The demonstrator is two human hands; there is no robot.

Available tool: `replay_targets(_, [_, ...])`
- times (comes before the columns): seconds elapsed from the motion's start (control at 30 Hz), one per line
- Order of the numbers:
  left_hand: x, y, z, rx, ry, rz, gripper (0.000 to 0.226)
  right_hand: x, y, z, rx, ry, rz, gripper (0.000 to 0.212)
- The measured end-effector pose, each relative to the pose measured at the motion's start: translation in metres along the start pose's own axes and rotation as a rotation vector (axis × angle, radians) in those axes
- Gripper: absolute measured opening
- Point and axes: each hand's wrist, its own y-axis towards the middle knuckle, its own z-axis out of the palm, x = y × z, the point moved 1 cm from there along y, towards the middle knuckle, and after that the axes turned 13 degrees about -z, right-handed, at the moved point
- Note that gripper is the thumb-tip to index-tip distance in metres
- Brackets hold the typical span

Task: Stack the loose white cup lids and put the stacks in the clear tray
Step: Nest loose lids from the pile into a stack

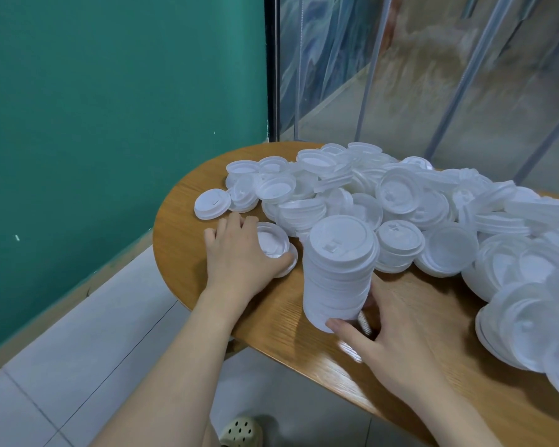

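While our right hand (397, 343) grips the tall stack (339, 272) at its base on the near table (271, 317), our left hand (242, 253) curls round a loose lid (271, 241) left of it. We judge stacking is underway; next that lid must go squarely on top, and no tray shows

Right hand (397, 343) grips the tall lid stack (339, 272); at its nine o'clock, left hand (239, 253) clasps a lid (271, 241) on the wooden table (288, 317).

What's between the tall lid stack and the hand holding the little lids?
In the head view, only bare wooden table separates the tall stack of white plastic cup lids from the left hand, which grips two white lids.
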Motion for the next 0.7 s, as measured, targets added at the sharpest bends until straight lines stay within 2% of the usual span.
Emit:
replay_targets(0.17, [-0.004, -0.009, -0.013, 0.064, 0.051, 0.002, 0.052, -0.003, -0.001, 0.001, -0.002, 0.002, 0.015, 0.046])
replay_targets(0.23, [-0.001, -0.009, -0.017, 0.082, -0.053, -0.003, 0.057, -0.004, -0.001, 0.002, 0.003, 0.003, 0.018, 0.047])
replay_targets(0.33, [0.004, -0.01, -0.028, 0.219, -0.306, -0.014, 0.077, -0.003, -0.001, 0.001, 0.003, 0.013, 0.017, 0.052])
replay_targets(0.43, [0.009, -0.016, -0.035, 0.305, -0.42, 0.003, 0.076, -0.002, -0.001, 0.001, 0.002, 0.014, 0.019, 0.053])
replay_targets(0.57, [0.02, -0.017, -0.029, 0.291, -0.629, 0.002, 0.072, -0.005, -0.001, 0.001, 0.003, 0.003, 0.031, 0.049])
replay_targets(0.7, [0.025, -0.012, -0.023, 0.284, -0.646, -0.059, 0.07, -0.004, -0.001, 0.001, 0.001, 0.004, 0.034, 0.05])
